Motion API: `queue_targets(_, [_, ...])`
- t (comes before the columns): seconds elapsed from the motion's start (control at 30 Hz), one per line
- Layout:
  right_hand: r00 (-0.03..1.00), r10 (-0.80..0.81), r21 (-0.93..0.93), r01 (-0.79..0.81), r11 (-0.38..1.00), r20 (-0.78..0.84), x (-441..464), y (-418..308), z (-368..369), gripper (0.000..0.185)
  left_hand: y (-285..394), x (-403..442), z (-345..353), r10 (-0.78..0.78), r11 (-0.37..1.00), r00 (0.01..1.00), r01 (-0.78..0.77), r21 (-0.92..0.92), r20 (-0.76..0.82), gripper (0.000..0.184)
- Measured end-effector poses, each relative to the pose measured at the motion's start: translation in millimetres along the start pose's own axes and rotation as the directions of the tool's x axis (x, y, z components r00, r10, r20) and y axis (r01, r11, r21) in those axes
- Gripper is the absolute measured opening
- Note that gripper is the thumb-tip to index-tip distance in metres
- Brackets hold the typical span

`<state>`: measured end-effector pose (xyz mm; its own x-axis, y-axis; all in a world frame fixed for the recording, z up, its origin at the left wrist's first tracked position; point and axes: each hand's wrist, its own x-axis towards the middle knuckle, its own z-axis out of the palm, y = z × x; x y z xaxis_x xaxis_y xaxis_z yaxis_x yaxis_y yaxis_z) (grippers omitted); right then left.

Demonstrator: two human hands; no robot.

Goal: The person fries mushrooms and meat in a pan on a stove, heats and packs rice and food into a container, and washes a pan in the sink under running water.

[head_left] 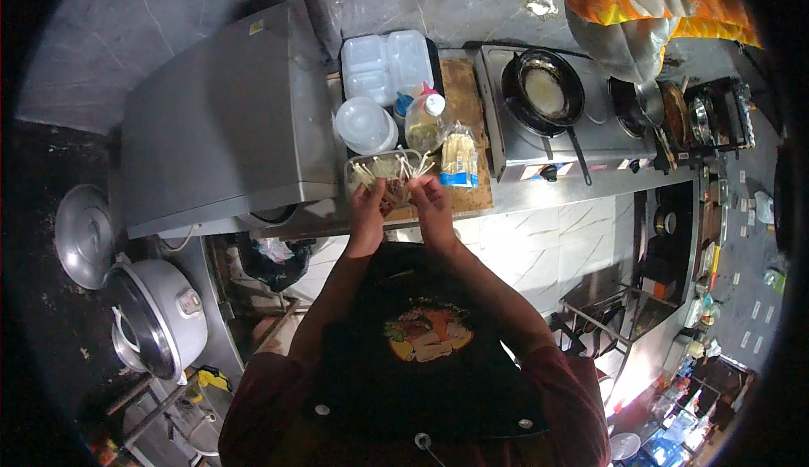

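A clear plastic container (pixel 352 160) stands at the counter's front edge, with thin white enoki mushrooms (pixel 408 163) in and over it. My right hand (pixel 433 207) pinches a small bunch of them at the container's right side. At the left side, the curled fingers of my left hand (pixel 367 207) close on more of the strands; the exact grip is partly hidden. Just right of the container lies an enoki package (pixel 459 159) with a blue label. Behind my hands stand an oil bottle (pixel 426 126) with a white cap and a stack of round white tubs (pixel 366 123).
Divided plastic trays (pixel 379 62) sit behind the tubs. To the right, a frying pan (pixel 548 88) rests on the gas stove (pixel 497 121), its handle sticking out past the front. A grey metal appliance (pixel 219 121) stands left. A rice cooker (pixel 164 319) is lower left.
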<state>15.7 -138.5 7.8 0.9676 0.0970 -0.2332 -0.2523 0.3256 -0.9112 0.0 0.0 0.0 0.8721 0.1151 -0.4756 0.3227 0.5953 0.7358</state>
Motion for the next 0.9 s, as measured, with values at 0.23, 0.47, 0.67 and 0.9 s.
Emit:
queue_targets(0.23, [0.999, 0.033, 0.143, -0.034, 0.989, 0.012, 2.2, -6.4, 4.2, 0.006, -1.8, -8.0, 12.8, 0.009, 0.996, 1.000, -0.011, -0.084, -0.019, 0.026])
queue_targets(0.47, [0.977, -0.206, -0.380, 0.172, 0.909, -0.050, 5.6, 9.6, 1.4, 0.010, 5.3, -15.6, 27.1, 0.088, 0.992, 0.991, -0.078, 0.097, -0.097, 0.024])
queue_targets(0.67, [0.991, -0.132, -0.302, 0.121, 0.946, -0.016, 9.8, 5.5, -3.4, 0.012, -4.6, -10.0, 20.3, 0.230, 0.837, 0.969, -0.150, 0.526, -0.090, 0.023])
queue_targets(0.9, [0.999, -0.019, -0.304, 0.006, 0.953, -0.039, 8.1, -18.8, 4.3, 0.011, -13.8, 0.3, 10.4, 0.348, 0.716, 0.937, -0.259, 0.648, -0.011, 0.024])
